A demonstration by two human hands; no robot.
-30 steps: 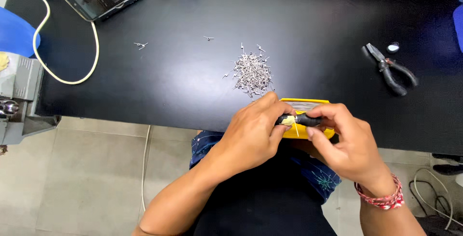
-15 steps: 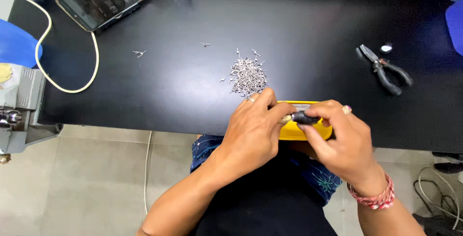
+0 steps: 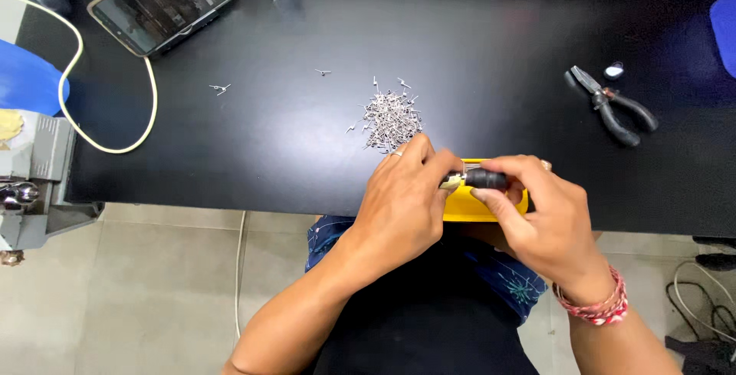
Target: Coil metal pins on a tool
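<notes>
1. The left hand (image 3: 402, 199) reaches in from the near left with its forearm slanting up across the lap; the fingers are curled shut, pinching the silvery metal tip of a small black plug (image 3: 479, 180).
2. The right hand (image 3: 540, 214) comes in from the near right, a red and white bracelet (image 3: 602, 306) on its wrist. Its thumb and fingers are closed round the black body of the plug.
3. The plug sits between the two hands at the near edge of the table, right above a yellow box (image 3: 483, 205) that lies partly hidden beneath them.
4. Just beyond the left hand, a heap of small metal pins (image 3: 391, 118) lies on the black table (image 3: 475, 45). A few loose pins (image 3: 220, 88) lie further to the left.
5. Black-handled pliers (image 3: 613, 105) lie well off to the right, with a small pale object just beside their far end.
6. At the far left a phone (image 3: 161, 3) lies tilted, with a cream cable (image 3: 115, 141) looping away from it towards the near left edge.
7. Left of the table stands a grey metal machine (image 3: 34, 183), and a blue rounded object (image 3: 27, 83) shows above it.
8. The floor (image 3: 153, 298) below is of grey tiles; dark cables lie at the near right.
</notes>
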